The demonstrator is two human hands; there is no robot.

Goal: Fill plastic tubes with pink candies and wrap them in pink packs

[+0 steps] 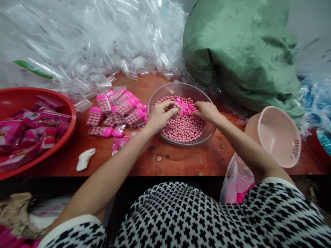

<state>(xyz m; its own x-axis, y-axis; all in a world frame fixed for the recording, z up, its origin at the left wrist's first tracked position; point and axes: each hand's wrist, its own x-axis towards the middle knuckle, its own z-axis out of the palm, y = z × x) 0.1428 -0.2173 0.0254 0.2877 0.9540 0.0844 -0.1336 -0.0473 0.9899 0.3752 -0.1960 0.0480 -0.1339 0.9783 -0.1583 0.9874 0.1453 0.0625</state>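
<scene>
Head view: the left hand has its fingers closed around a small clear container, held over the grey bowl of pink beads on the table. The right hand's fingers are bent beside bright pink pieces; whether they grip one cannot be told. Capped packs lie left of the bowl. In judgement, the step is filling or capping; the next move calls for a steady container and an aligned cap.

Reddish table, bowl, pink-capped packs, tub
</scene>
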